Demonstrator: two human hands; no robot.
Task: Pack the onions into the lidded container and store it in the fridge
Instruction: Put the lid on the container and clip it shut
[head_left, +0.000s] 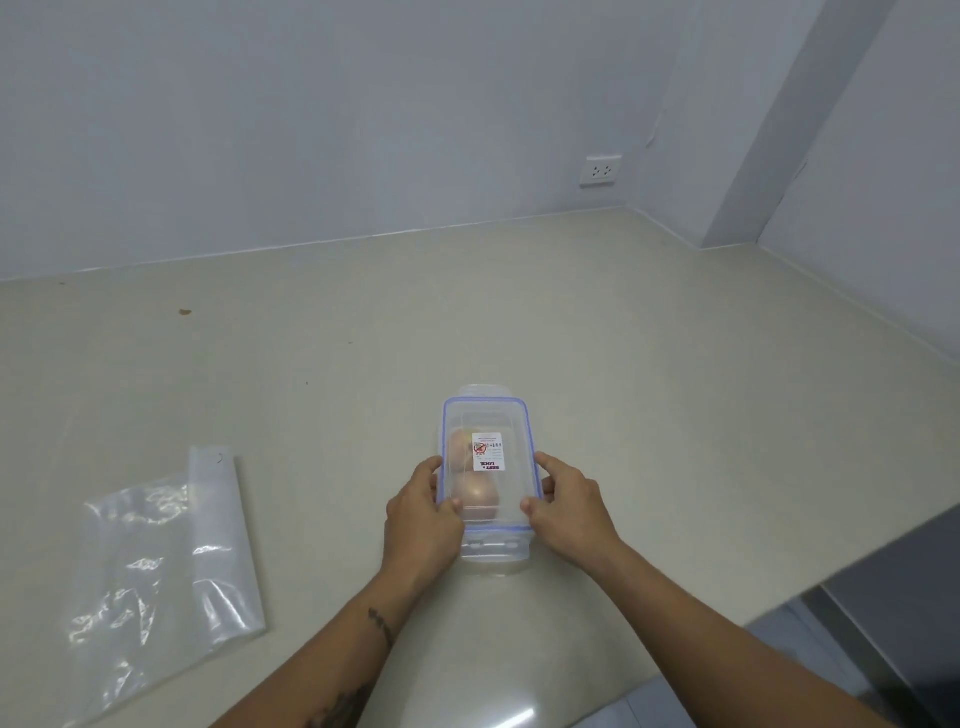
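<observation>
A clear rectangular container (511, 431) with a blue-sealed lid and a small label sits on the beige counter (649, 338). Through the lid I see two onions (470, 480) inside, pale orange and blurred. My left hand (423, 512) presses on the lid's left edge, thumb on top. My right hand (569, 504) holds the right edge the same way. The near end flap of the lid sticks out between my wrists.
An empty clear plastic bag (166, 561) lies flat on the counter to the left. A wall socket (600, 170) is on the back wall. A dark surface (893, 587) borders the counter at the lower right. A small brown scrap (185, 312) lies far left.
</observation>
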